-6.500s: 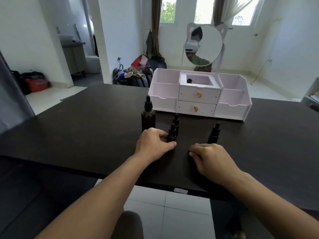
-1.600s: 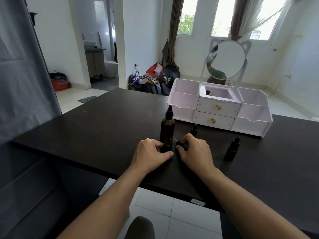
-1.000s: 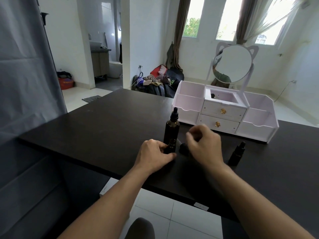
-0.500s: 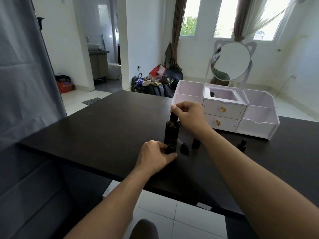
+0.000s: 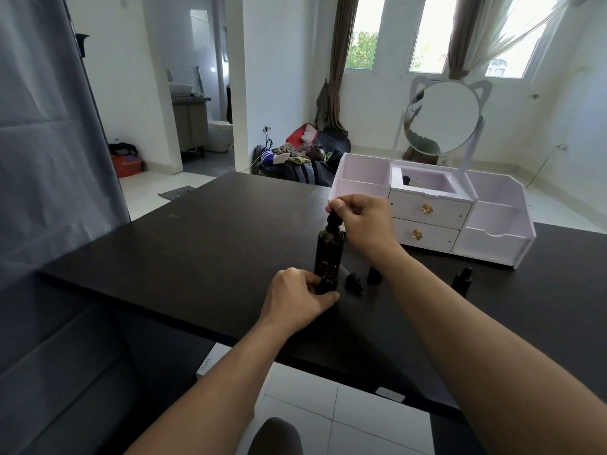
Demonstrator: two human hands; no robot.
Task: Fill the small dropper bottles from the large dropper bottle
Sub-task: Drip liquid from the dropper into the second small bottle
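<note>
Large dropper bottle [image 5: 329, 252] stands upright on the dark table [image 5: 203, 244], in front of the white organizer [image 5: 492, 238], toward its left end. Right hand [image 5: 363, 221] pinches the bottle's black dropper cap [image 5: 333, 221] from above, fingers curled round the top. Left hand [image 5: 297, 300] sits at the foot of the large bottle, fingers curled round a small dropper bottle [image 5: 326, 284] that stands just in front of the large one; most of it is hidden by the hand, and whether its neck is uncapped can't be told. A loose black dropper cap [image 5: 354, 281] lies on the table just right of the large bottle's base. A second small bottle [image 5: 374, 275] stands just beyond that, partly behind the right forearm. A third small bottle [image 5: 461, 281], capped, stands further right, well apart from the large bottle, in front of the organizer's right end. The organizer has two drawers with gold knobs and a round cat-ear mirror [image 5: 441, 118] on top.
</note>
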